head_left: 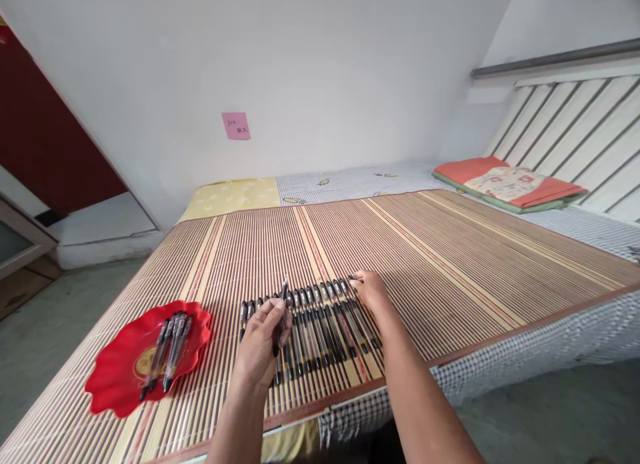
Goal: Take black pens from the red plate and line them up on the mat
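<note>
My left hand (267, 327) is closed around a black pen (285, 292), its pointed bare tip upward. Beneath and beside that hand, a row of capped, clear-barrelled black pens (320, 327) lies side by side on the striped bamboo mat (400, 304); the hand hides part of the row. At the row's right end, the fingers of my right hand (371, 289) pinch the black top end of a pen (354, 277). Whether that end is a loose cap or still on its barrel, I cannot tell. Several more pens (173, 344) rest in a red scalloped plate (113, 364) at left.
The mat covers a bed with a checked sheet (480, 377). A folded orange and floral cloth (510, 183) lies at the back right by a white slatted headboard (580, 131). A pink note (235, 126) sticks to the wall. The bed's front edge runs below my forearms.
</note>
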A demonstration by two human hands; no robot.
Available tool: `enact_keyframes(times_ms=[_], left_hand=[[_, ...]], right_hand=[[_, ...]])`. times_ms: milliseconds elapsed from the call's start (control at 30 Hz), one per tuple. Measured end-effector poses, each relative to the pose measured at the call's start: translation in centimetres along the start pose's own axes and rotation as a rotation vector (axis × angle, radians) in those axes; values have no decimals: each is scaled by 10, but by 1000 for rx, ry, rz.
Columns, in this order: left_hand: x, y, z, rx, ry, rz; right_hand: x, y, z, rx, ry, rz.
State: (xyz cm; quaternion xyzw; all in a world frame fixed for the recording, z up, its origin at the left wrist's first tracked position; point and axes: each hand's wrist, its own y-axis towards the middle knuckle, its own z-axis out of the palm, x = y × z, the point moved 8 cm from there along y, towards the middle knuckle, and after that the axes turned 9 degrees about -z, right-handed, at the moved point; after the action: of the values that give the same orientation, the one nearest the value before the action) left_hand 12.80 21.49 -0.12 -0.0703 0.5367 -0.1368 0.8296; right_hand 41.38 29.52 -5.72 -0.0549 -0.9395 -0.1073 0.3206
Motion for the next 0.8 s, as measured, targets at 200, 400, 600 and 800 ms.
enact_keyframes(times_ms=[200,400,600,800], left_hand=[[1,-1,0,-17,9,-5],[8,0,1,-2,12,-8],[13,2,2,19,11,-18],[15,2,3,35,19,-25]], right_hand=[[1,-4,-2,20,-5,-28],[5,-5,-1,37,28,-41],[6,-4,1,42,57,-35],[5,-4,1,49,73,-32]])
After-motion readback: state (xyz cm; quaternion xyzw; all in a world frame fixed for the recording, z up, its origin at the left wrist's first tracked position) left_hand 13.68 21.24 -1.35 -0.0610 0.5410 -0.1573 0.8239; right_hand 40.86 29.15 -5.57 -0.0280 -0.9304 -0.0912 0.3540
